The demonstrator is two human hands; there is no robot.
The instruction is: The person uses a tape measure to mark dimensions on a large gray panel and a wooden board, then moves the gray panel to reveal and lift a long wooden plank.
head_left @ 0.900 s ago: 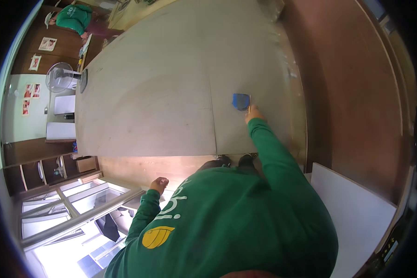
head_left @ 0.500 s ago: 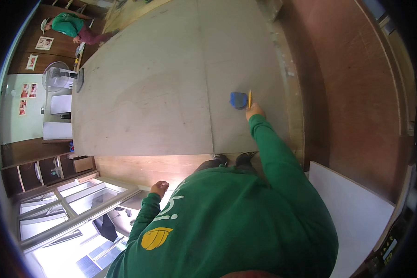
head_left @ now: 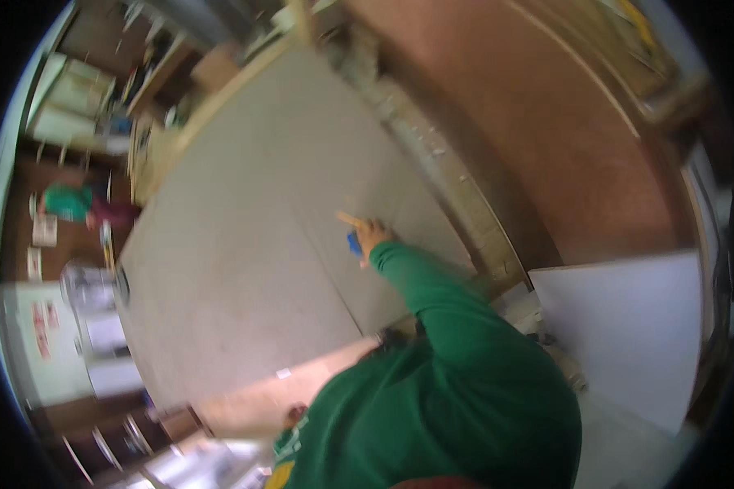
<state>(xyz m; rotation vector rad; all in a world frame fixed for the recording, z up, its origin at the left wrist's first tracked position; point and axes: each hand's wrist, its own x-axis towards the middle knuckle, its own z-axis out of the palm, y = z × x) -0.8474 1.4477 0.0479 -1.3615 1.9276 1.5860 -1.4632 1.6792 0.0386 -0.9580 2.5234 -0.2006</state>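
Observation:
My right hand point(head_left: 372, 235) reaches out in a green sleeve over a large grey board point(head_left: 245, 244). It grips a small blue block point(head_left: 354, 244) against the board, and a thin yellow stick point(head_left: 347, 218), like a pencil, pokes out of the fingers toward the upper left. My left hand point(head_left: 294, 415) shows low down beside my green shirt, against a pale wooden surface point(head_left: 245, 399). It is small and blurred, so its fingers cannot be made out.
A white panel point(head_left: 628, 326) leans at the right, below a reddish-brown surface point(head_left: 563, 138). Another person in a green top point(head_left: 67, 202) is far off at the left, near a round fan point(head_left: 90, 281) and wooden shelves point(head_left: 114, 444).
The view has swung and blurred, so the board now sits tilted. My right hand stays on the board with the blue block, and the yellow stick now shows above it.

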